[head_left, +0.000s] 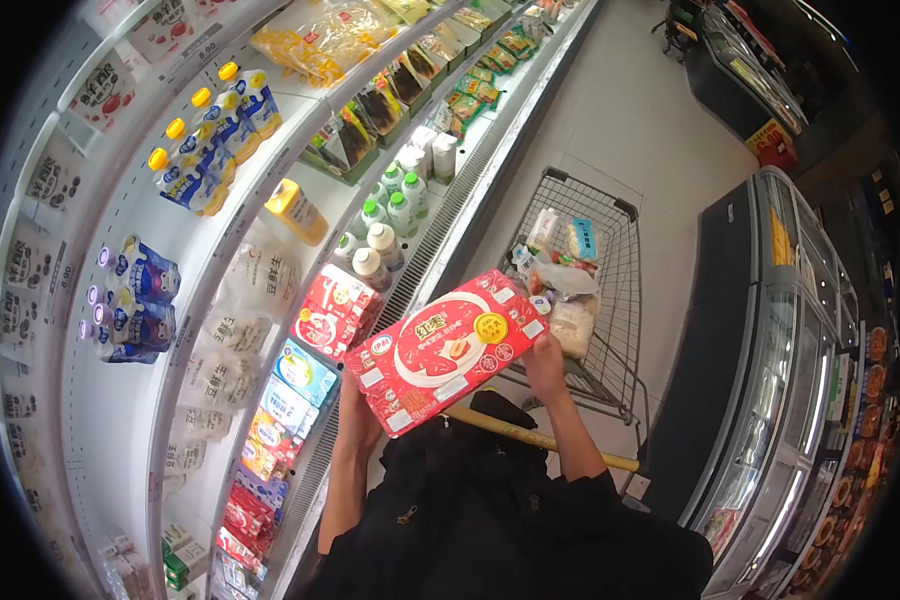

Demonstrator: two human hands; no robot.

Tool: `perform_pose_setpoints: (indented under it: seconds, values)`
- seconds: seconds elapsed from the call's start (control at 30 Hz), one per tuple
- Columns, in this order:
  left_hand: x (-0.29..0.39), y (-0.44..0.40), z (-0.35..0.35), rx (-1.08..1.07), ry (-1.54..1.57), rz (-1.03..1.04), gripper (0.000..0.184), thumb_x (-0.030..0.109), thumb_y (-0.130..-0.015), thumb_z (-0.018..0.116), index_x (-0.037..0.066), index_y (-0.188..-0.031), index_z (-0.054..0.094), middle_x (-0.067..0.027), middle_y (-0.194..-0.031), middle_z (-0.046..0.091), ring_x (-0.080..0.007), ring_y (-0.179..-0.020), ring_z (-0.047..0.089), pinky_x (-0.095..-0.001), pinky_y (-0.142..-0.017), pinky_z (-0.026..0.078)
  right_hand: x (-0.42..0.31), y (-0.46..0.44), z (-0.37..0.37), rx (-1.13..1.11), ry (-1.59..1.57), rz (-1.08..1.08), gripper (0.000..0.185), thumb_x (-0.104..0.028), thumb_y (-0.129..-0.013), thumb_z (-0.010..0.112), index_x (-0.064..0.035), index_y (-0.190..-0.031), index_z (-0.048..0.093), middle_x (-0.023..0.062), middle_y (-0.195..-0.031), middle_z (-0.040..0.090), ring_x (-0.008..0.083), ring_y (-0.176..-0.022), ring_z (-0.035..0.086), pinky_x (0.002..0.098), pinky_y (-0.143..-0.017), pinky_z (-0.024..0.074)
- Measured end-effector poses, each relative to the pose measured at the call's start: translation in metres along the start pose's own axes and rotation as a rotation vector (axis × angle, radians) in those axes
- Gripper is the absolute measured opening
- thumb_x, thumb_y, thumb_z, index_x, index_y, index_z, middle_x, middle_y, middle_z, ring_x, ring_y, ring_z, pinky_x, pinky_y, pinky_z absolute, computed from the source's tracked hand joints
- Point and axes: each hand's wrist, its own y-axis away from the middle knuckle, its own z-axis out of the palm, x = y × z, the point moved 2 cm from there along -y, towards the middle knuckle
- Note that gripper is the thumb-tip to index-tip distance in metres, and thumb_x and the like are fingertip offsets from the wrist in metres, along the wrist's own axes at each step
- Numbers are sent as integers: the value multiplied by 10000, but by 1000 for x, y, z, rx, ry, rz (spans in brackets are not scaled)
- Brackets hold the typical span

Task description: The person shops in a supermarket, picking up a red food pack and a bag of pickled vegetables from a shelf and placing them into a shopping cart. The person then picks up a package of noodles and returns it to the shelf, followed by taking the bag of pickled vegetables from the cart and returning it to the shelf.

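A red multipack of yogurt [440, 350] with white and yellow print is held up in front of my body, tilted with its right end higher. My left hand [358, 410] grips its lower left end, the fingers mostly hidden behind the pack. At the right end my right hand [545, 365] is closed on the pack's edge. Behind the pack stands a shopping cart [620, 290] with a yellow handle [510, 432], holding several packaged goods. A similar red pack [335, 312] sits on the low shelf just left of the held one.
A refrigerated shelf [300, 130] runs along the left, with bottles in blue wrap [215, 140], green-capped bottles [400, 205] and blue boxes [300, 385]. Glass-topped freezers [770, 400] line the right. Pale floor tiles [610, 120] stretch ahead between them.
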Motion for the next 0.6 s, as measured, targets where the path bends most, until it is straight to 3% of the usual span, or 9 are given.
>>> perform_pose_setpoints:
  seconds: [0.03,0.07,0.17,0.2,0.23,0.33,0.37,0.47,0.6]
  values:
    - [0,0,4,41,0,-15,778,644,-1075,333,28,-1547,388,-187,-1510,543,-318,-1343,588,-496,-1117,510,-6,-4,1,2,96,18,633,-500,-1076,539,2,-1460,508,90,-1403,629,186,-1292,597,387,-1078,484]
    - [1,1,1,53,-33,-31,829,682,-1059,308,20,-1553,380,-191,-1522,533,-324,-1356,578,-495,-1120,506,-10,3,7,122,198,35,634,-547,-1023,636,11,-1323,625,6,-1136,695,73,-1024,599,268,-884,488]
    - [-6,-9,-10,106,-76,-83,897,737,-1033,275,3,-1529,417,-206,-1493,561,-322,-1345,587,-492,-1124,497,-14,14,5,66,65,87,594,-527,-1032,634,5,-1294,629,12,-1151,687,65,-1019,597,252,-869,480]
    - [-6,-11,-9,110,-94,-89,897,737,-1033,275,3,-1529,417,-206,-1493,561,-322,-1345,587,-492,-1124,497,-14,17,7,97,62,38,543,-499,-1048,618,2,-1257,640,12,-1064,703,62,-894,621,234,-780,493]
    - [-7,-11,-8,94,-150,-94,871,715,-1049,259,-8,-1494,453,-189,-1465,586,-297,-1325,601,-468,-1124,490,-15,22,5,106,45,43,543,-499,-1048,618,2,-1257,640,12,-1064,703,62,-894,621,234,-780,493]
    - [-11,-5,-2,68,-275,-111,855,694,-1066,237,-27,-1440,505,-171,-1413,625,-259,-1286,626,-429,-1116,483,-25,35,-5,65,53,119,517,-478,-1088,530,7,-1228,641,29,-862,713,98,-651,652,250,-561,513]
    - [-13,-5,2,46,-330,-107,861,694,-1067,231,-37,-1419,521,-169,-1391,640,-246,-1266,636,-415,-1108,483,-26,37,-8,71,37,126,517,-478,-1088,530,7,-1228,641,29,-862,713,98,-651,652,250,-561,513]
    - [-21,-1,18,35,-375,-128,871,696,-1069,216,-48,-1382,543,-170,-1357,658,-244,-1244,644,-409,-1098,484,-36,41,-12,113,16,147,495,-463,-1116,443,-34,-941,616,45,-607,582,142,-448,560,284,-431,476]
    - [-37,-11,35,44,-389,-146,834,650,-1095,193,-47,-1384,548,-180,-1360,656,-261,-1247,645,-414,-1098,487,-41,50,-34,148,-24,156,501,-473,-1113,444,-37,-929,611,44,-615,588,140,-458,572,278,-433,475]
